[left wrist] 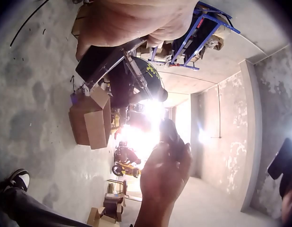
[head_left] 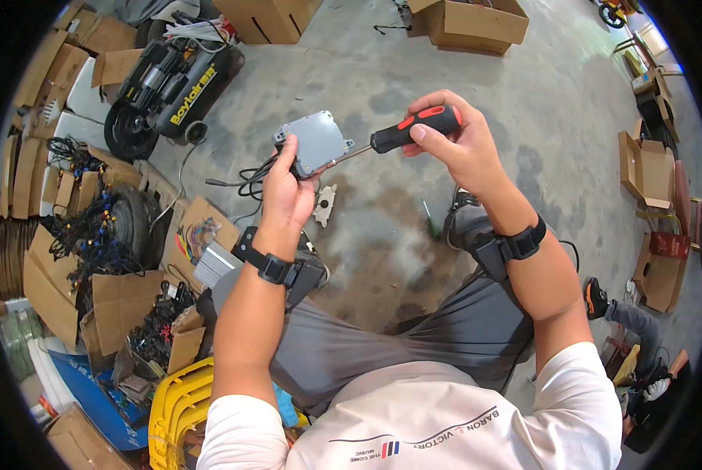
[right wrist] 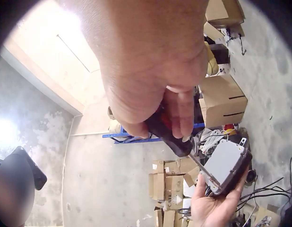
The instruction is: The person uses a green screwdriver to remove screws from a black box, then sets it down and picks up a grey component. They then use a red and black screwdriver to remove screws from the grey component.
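My left hand [head_left: 286,192] holds a flat grey box [head_left: 315,137] with mounting tabs, its thumb along the side and the lid facing up. Black cables [head_left: 249,182] hang from the box on its left. In my right hand [head_left: 476,153] is a screwdriver [head_left: 390,139] with a black and red handle, gripped by curled fingers and thumb. Its metal shaft slants down to the left, and the tip is right at the box's near edge. The right wrist view shows the shaft [right wrist: 202,164] meeting the edge by a corner of the grey lid [right wrist: 224,161].
A pale metal plate [head_left: 325,205] and a green-handled screwdriver [head_left: 431,223] lie on the floor between my feet. At the left stand an air compressor [head_left: 182,86], cartons of wiring [head_left: 159,325] and a yellow crate [head_left: 171,399]. Another person's leg [head_left: 637,321] shows at the right.
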{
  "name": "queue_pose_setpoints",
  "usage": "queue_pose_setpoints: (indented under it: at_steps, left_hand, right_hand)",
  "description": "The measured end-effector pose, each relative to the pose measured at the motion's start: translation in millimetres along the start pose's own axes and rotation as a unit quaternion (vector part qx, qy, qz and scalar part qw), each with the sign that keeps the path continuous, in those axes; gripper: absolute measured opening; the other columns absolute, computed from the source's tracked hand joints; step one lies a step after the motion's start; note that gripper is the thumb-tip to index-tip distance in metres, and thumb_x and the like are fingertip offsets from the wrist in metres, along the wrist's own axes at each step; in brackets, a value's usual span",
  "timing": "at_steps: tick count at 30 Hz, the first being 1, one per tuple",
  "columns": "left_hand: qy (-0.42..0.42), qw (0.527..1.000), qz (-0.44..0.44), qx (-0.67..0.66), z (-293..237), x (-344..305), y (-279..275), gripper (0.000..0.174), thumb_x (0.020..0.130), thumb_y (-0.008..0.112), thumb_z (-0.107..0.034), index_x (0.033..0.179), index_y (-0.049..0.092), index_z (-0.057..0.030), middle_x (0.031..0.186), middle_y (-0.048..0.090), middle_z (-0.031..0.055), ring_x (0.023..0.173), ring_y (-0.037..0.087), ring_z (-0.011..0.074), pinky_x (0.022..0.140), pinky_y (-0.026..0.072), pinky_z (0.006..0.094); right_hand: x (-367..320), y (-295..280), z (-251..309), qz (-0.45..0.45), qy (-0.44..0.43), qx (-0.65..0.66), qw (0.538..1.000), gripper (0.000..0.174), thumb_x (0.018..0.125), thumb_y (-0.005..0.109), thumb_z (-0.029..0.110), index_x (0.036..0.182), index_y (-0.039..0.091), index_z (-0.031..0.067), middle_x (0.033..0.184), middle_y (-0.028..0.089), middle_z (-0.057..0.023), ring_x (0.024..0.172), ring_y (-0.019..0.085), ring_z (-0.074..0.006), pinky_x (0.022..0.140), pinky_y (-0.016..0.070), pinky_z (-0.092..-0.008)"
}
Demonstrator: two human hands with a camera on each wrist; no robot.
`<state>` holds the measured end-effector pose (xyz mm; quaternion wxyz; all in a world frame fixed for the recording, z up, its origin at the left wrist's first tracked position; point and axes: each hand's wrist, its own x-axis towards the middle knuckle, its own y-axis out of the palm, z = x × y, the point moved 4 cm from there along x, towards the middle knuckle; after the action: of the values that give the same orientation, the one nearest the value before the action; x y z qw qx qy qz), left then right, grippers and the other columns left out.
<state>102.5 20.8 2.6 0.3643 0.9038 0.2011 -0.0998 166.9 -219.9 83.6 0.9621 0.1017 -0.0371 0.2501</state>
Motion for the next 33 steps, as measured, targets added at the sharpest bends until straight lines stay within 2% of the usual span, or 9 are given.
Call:
queue_pose_setpoints:
  at_steps: [5, 8, 10, 16, 25, 29, 31, 32, 33]
  left_hand:
    - [-0.009, 0.999, -0.025, 0.021, 1, -1, -2, 0.036, 0.098, 0.059, -0.031, 0.123, 0.057, -0.0048, 0.120, 0.063, 0.0103, 0.109, 0.060, 0.0265, 0.093, 0.0484, 0.0449]
    - [-0.027, 0.998, -0.043, 0.033, 3, -1, -7, 0.035, 0.097, 0.062, -0.032, 0.119, 0.059, -0.0055, 0.116, 0.064, 0.0089, 0.105, 0.061, 0.0248, 0.090, 0.0486, 0.0428]
    - [-0.026, 0.992, -0.088, 0.090, 3, -3, -9, 0.033, 0.095, 0.066, -0.032, 0.115, 0.062, -0.0065, 0.111, 0.064, 0.0074, 0.101, 0.061, 0.0225, 0.088, 0.0482, 0.0427]
    - [-0.058, 0.984, -0.112, 0.128, 14, -1, -24, 0.033, 0.093, 0.069, -0.033, 0.112, 0.063, -0.0074, 0.106, 0.065, 0.0071, 0.095, 0.062, 0.0211, 0.086, 0.0476, 0.0446]
    - [-0.067, 0.977, -0.134, 0.154, 15, 1, -38, 0.036, 0.092, 0.070, -0.034, 0.112, 0.063, -0.0058, 0.108, 0.066, 0.0082, 0.097, 0.063, 0.0243, 0.091, 0.0438, 0.0557]
    - [-0.075, 0.974, -0.136, 0.164, 13, 1, -41, 0.035, 0.092, 0.070, -0.033, 0.112, 0.062, -0.0048, 0.109, 0.065, 0.0092, 0.098, 0.063, 0.0251, 0.090, 0.0455, 0.0546]
    - [-0.084, 0.977, -0.141, 0.139, 12, 1, -41, 0.034, 0.093, 0.069, -0.031, 0.111, 0.063, -0.0038, 0.109, 0.065, 0.0099, 0.098, 0.064, 0.0247, 0.089, 0.0484, 0.0508]
    - [-0.084, 0.977, -0.141, 0.139, 11, 1, -39, 0.034, 0.093, 0.069, -0.031, 0.111, 0.063, -0.0038, 0.109, 0.065, 0.0099, 0.098, 0.064, 0.0247, 0.089, 0.0484, 0.0508]
    - [-0.080, 0.978, -0.138, 0.137, 11, 0, -38, 0.033, 0.093, 0.069, -0.030, 0.111, 0.063, -0.0030, 0.108, 0.065, 0.0100, 0.096, 0.065, 0.0240, 0.086, 0.0506, 0.0476]
  right_hand:
    - [1, -2, 0, -0.009, 0.032, -0.016, 0.999, 0.029, 0.088, 0.073, 0.013, 0.107, 0.058, -0.0020, 0.090, 0.066, -0.0065, 0.076, 0.067, -0.0136, 0.070, 0.0568, -0.0283]
    - [2, -4, 1, -0.010, 0.046, -0.099, 0.994, 0.032, 0.087, 0.075, 0.020, 0.104, 0.060, -0.0027, 0.081, 0.066, -0.0053, 0.067, 0.065, -0.0119, 0.063, 0.0540, -0.0264]
    - [-1, -5, -3, -0.007, 0.117, -0.190, 0.975, 0.038, 0.088, 0.074, 0.032, 0.096, 0.063, -0.0028, 0.070, 0.063, -0.0038, 0.058, 0.061, -0.0100, 0.054, 0.0479, -0.0255]
    - [-1, 0, 3, -0.027, 0.161, -0.270, 0.949, 0.046, 0.089, 0.069, 0.044, 0.089, 0.065, -0.0010, 0.058, 0.056, 0.0001, 0.052, 0.054, -0.0080, 0.049, 0.0405, -0.0261]
    - [-1, 2, -4, 0.060, 0.129, -0.198, 0.970, 0.027, 0.087, 0.073, 0.025, 0.102, 0.065, 0.0037, 0.073, 0.062, -0.0005, 0.059, 0.051, -0.0068, 0.051, 0.0388, -0.0248]
    - [-2, -2, -13, 0.097, 0.091, -0.206, 0.969, 0.026, 0.087, 0.074, 0.020, 0.105, 0.064, 0.0050, 0.077, 0.064, 0.0003, 0.061, 0.051, -0.0066, 0.052, 0.0395, -0.0243]
    - [-2, -2, -17, 0.131, -0.010, -0.221, 0.966, 0.028, 0.086, 0.074, 0.019, 0.107, 0.062, 0.0049, 0.078, 0.064, -0.0001, 0.058, 0.050, -0.0064, 0.051, 0.0398, -0.0246]
    - [-2, -2, -13, 0.130, -0.011, -0.221, 0.966, 0.028, 0.086, 0.074, 0.019, 0.107, 0.062, 0.0049, 0.078, 0.064, -0.0001, 0.058, 0.050, -0.0064, 0.051, 0.0398, -0.0246]
    - [-2, -2, -11, 0.137, 0.061, -0.220, 0.964, 0.028, 0.086, 0.074, 0.019, 0.107, 0.062, 0.0048, 0.076, 0.064, -0.0003, 0.058, 0.050, -0.0065, 0.051, 0.0398, -0.0248]
